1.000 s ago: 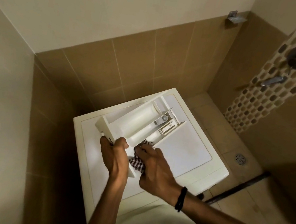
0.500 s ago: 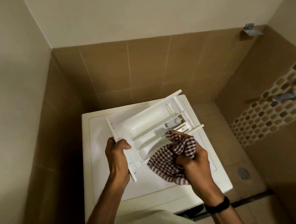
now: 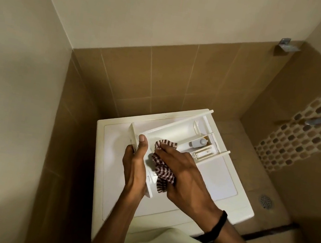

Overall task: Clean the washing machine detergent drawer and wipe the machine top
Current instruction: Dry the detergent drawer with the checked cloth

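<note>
The white detergent drawer (image 3: 177, 131) is out of the machine and held above the washing machine top (image 3: 216, 176). My left hand (image 3: 135, 159) grips its front panel at the near left end, thumb up on the rim. My right hand (image 3: 181, 166) holds a brown-and-white checked cloth (image 3: 163, 171) and presses it with extended fingers into the near end of the drawer's compartments. The far compartments with a small grey cap are uncovered.
The machine stands in a corner with tan tiled walls (image 3: 162, 75) behind and to the left. On the right is a shower floor with a round drain (image 3: 266, 201), a mosaic strip and metal taps (image 3: 319, 121). A dark floor rail (image 3: 270, 231) runs by the machine.
My right hand with the cloth moved from the drawer's far right part back to its near end, beside my left hand. The drawer has swung so it lies more level.
</note>
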A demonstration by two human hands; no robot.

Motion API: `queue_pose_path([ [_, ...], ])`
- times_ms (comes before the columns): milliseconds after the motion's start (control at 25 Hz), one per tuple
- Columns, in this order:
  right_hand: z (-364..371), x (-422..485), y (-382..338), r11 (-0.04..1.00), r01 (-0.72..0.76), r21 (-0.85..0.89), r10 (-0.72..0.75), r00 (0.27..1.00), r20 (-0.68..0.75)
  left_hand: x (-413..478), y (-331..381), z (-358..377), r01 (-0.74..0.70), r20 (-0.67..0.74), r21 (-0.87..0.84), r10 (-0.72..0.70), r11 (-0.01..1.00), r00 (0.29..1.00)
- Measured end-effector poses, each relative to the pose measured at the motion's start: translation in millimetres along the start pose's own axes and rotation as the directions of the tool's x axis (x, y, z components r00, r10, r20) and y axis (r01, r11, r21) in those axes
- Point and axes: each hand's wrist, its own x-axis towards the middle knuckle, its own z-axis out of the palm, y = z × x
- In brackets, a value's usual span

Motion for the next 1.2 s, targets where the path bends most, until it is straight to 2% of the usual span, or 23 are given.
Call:
queue_pose_path([
  [200,9,-6,9,0.997,-0.077,0.003,0.077,0.997,0.009,3,7,-2,-0.016,-0.047,0.122,0.022,0.992,0.999],
  [400,3,-5,35,0.985,-0.171,-0.029,0.164,0.973,-0.163,0,5,-5,-0.226,0.02,0.204,0.227,0.953,0.974],
  [520,-1,3,47,0.978,-0.21,0.016,0.209,0.958,-0.196,-1,3,-6,-0.348,0.068,0.251,0.343,0.903,0.937],
  [600,2,6,53,0.98,-0.196,-0.036,0.187,0.967,-0.176,-1,2,-6,-0.415,0.091,0.286,0.406,0.864,0.909],
  [680,6,5,61,0.968,-0.192,-0.159,0.182,0.981,-0.073,-3,3,-7,-0.467,0.113,0.297,0.455,0.833,0.883],
  [800,18,10,73,0.914,-0.254,-0.315,0.279,0.959,0.036,-1,-2,-9,-0.492,0.115,0.368,0.487,0.789,0.866],
  [880,27,12,60,0.932,-0.21,-0.295,0.24,0.969,0.068,-3,-5,-9,-0.502,0.112,0.419,0.506,0.757,0.856],
  [960,40,8,41,0.97,-0.079,-0.228,0.114,0.983,0.144,-2,-7,-8,-0.503,0.117,0.415,0.503,0.758,0.856],
  [1040,39,1,34,0.962,-0.03,-0.271,0.079,0.982,0.17,0,-11,-11,-0.496,0.116,0.379,0.492,0.781,0.863],
  [1160,29,4,57,0.882,-0.255,-0.397,0.293,0.955,0.037,-4,-15,-14,-0.498,0.103,0.382,0.499,0.779,0.86],
  [1200,32,4,58,0.888,-0.273,-0.371,0.312,0.949,0.049,-2,-15,-13,-0.494,0.093,0.402,0.502,0.771,0.86],
])
